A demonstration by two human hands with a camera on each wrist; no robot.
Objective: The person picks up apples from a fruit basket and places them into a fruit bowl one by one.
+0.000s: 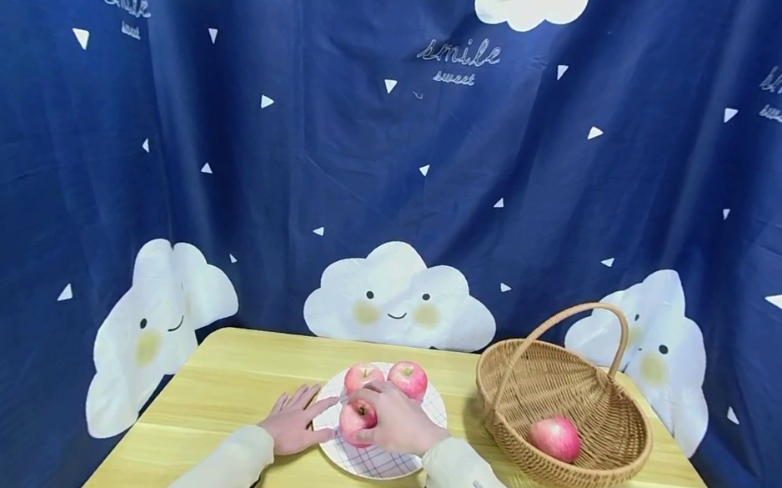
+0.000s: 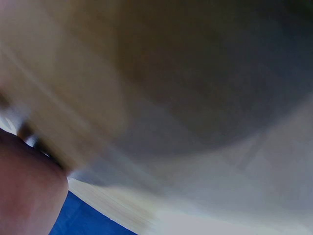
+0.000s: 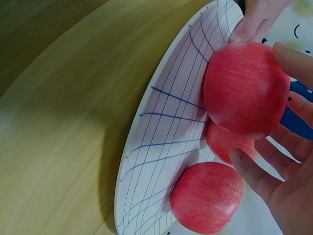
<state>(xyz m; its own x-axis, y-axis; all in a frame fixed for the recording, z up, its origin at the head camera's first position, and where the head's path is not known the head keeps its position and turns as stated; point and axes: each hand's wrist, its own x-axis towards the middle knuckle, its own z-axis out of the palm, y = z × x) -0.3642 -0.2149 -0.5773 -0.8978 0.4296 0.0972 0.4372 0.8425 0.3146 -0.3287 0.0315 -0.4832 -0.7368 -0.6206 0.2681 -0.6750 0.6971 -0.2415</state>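
Observation:
A white plate (image 1: 379,467) with blue grid lines bears three red apples. My right hand (image 1: 402,421) grips the front apple (image 1: 351,424), thumb on its near side and fingers over the far side. In the right wrist view the thumb and fingertips lie round this apple (image 3: 247,90). Behind it on the plate sit a paler apple (image 1: 362,374) and a redder apple (image 1: 409,377). My left hand (image 1: 294,423) lies with fingers spread on the table, its thumb at the plate's left rim. Only blur and a bit of skin show in the left wrist view.
To the right of the plate stands a wicker basket (image 1: 626,422) with a tall arched handle; one apple (image 1: 556,438) lies inside. The light wooden table (image 1: 203,385) ends at a dark blue curtain (image 1: 345,144) printed with clouds.

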